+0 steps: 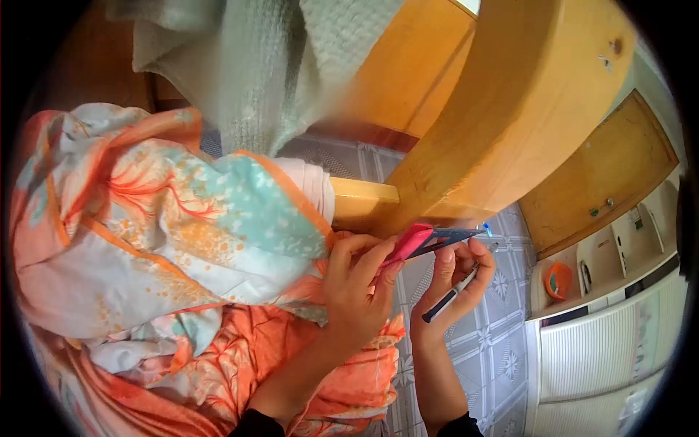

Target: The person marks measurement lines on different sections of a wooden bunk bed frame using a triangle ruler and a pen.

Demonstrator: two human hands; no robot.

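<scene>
My left hand (355, 288) grips a thin flat item with a bright pink end (412, 242) and a dark blue panel (453, 236); its exact kind I cannot make out. A pen (450, 295) with a pale barrel and dark end lies across the fingers of my right hand (440, 298). Those right fingertips are bent near the far end of the flat item, where a small bright blue piece (486, 229) shows. Whether they touch it is unclear. Patterned orange, white and teal cloth (218, 211) lies beside and beneath my left hand.
A thick curved wooden post (502, 124) rises just beyond my hands, joined to a wooden rail (364, 197). Pale knitted fabric (269, 65) hangs at the top. Grey patterned floor tiles (495, 320) lie below. At right are a wooden door (604, 175) and shelving holding an orange object (558, 282).
</scene>
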